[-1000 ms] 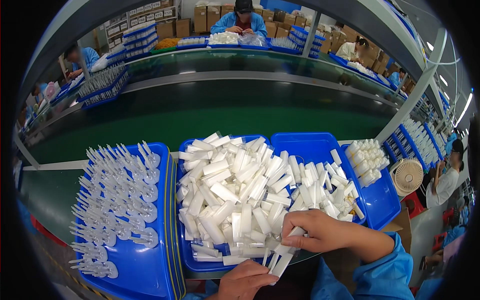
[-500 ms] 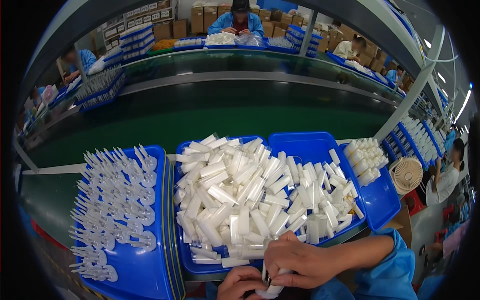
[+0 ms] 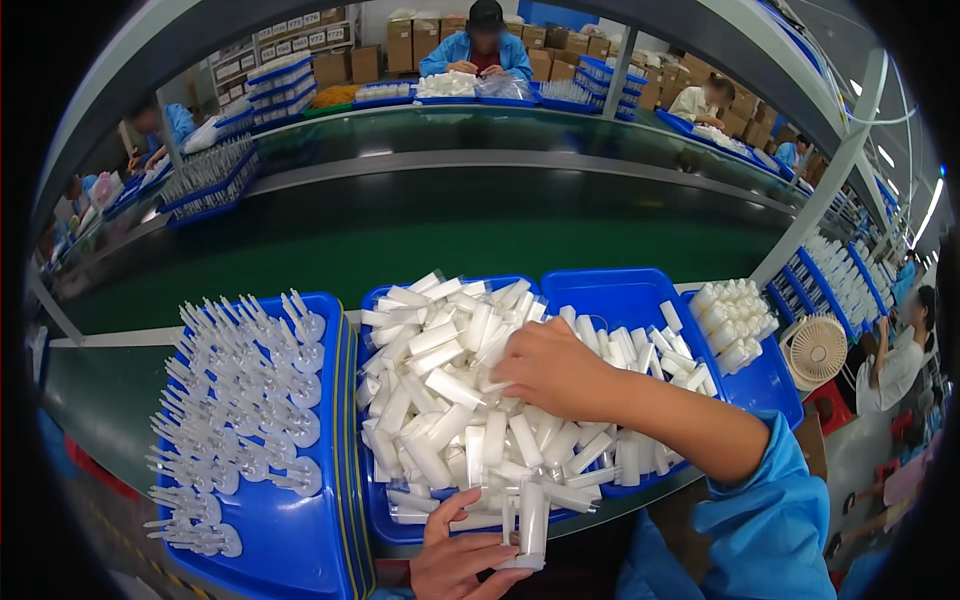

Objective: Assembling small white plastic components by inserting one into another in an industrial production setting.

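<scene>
Low in front of me, my left hand (image 3: pixel 465 552) is closed round a white round-based plastic part (image 3: pixel 525 562). On that part stands a glossy white rectangular piece (image 3: pixel 533 515) beside a thin prong. My right hand (image 3: pixel 550 368) is over the middle blue tray (image 3: pixel 400 530), its fingers curled down into a heap of white rectangular pieces in clear film (image 3: pixel 430 385). Its fingertips are partly hidden, so what they grip cannot be made out. Left of the heap, several white round bases with upright prongs (image 3: pixel 245 400) stand in rows in another blue tray (image 3: pixel 270 540).
A third blue tray (image 3: pixel 610 285) holds more white pieces. Right of it are bundled white cylinders (image 3: pixel 735 320) in a tray and a beige fan (image 3: pixel 815 350). Beyond lies a green conveyor belt (image 3: pixel 430 215), with people at work across it. A metal post (image 3: pixel 825 200) rises at right.
My right hand has left my left hand and moved up and forward to the heap. My left hand keeps the white part, now plainly seen with the rectangular piece upright.
</scene>
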A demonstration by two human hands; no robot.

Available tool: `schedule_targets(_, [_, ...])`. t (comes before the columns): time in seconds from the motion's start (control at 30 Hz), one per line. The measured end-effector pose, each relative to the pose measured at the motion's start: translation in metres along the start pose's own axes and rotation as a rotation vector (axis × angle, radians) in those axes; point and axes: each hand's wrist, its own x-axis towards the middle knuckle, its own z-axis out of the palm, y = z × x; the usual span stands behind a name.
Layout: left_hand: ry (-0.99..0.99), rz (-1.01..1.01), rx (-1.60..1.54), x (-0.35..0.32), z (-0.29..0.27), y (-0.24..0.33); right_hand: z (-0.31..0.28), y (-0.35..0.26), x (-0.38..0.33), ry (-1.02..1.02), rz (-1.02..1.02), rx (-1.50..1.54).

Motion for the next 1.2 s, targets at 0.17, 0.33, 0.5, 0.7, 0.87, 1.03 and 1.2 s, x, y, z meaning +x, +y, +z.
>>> schedule_targets(0.17, [-0.002, 0.069, 0.081, 0.002, 0.004, -0.004, -0.018, -0.028, -0.027, -0.001, 0.542, 0.954])
schedule_targets(0.33, [-0.034, 0.135, 0.133, 0.005, 0.011, -0.006, -0.032, -0.051, -0.045, -0.126, 0.723, 1.625])
schedule_targets(0.5, [-0.162, 0.136, 0.19, -0.004, 0.01, -0.022, -0.031, -0.049, -0.055, -0.158, 0.76, 1.791])
schedule_targets(0.7, [-0.143, 0.13, 0.18, 0.003, 0.013, -0.013, -0.055, -0.054, -0.053, -0.312, 0.376, 0.825])
schedule_targets(0.87, [-0.225, 0.282, 0.169, 0.004, 0.008, -0.01, -0.06, -0.052, -0.062, -0.308, 0.277, 0.906])
schedule_targets(1.03, [-0.303, 0.267, 0.15, -0.009, 0.006, -0.024, -0.064, -0.054, -0.063, -0.33, 0.135, 0.844])
schedule_targets(1.2, [-0.115, 0.071, 0.137, -0.003, 0.016, -0.011, -0.052, -0.08, -0.065, -0.335, 0.043, 0.804])
